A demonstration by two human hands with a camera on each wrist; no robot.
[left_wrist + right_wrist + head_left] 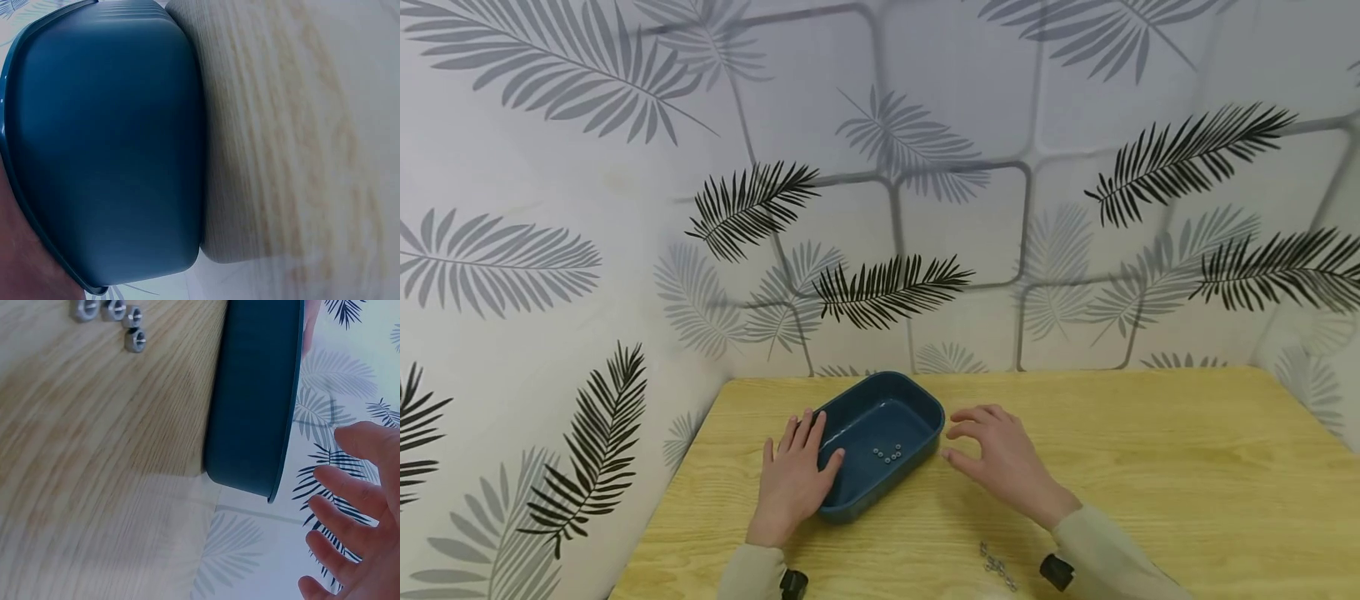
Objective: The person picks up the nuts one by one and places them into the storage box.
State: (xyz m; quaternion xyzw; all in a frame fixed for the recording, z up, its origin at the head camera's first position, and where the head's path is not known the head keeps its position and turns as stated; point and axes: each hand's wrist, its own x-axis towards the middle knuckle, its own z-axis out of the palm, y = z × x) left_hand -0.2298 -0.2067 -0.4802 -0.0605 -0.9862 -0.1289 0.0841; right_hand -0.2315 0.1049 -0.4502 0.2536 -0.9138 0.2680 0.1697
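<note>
A dark blue rectangular plastic bin (857, 500) stands at an angle on the wooden table. Several small metal nuts (887, 460) lie on its floor. My left hand (796, 483) rests on the bin's left rim with its fingers spread and straight, the thumb over the inside. In the left wrist view the bin's outer wall (112, 144) fills much of the picture. Just off the bin's right end hovers my right hand (1003, 462), its fingers loosely bent and apart, holding nothing. More nuts (135, 340) lie on the table near my right wrist.
The yellowish wooden table (1150, 467) reaches back to a wall (955, 225) with a leaf pattern. The loose nuts on the table form an uneven line at the front, left of my right sleeve (1112, 550).
</note>
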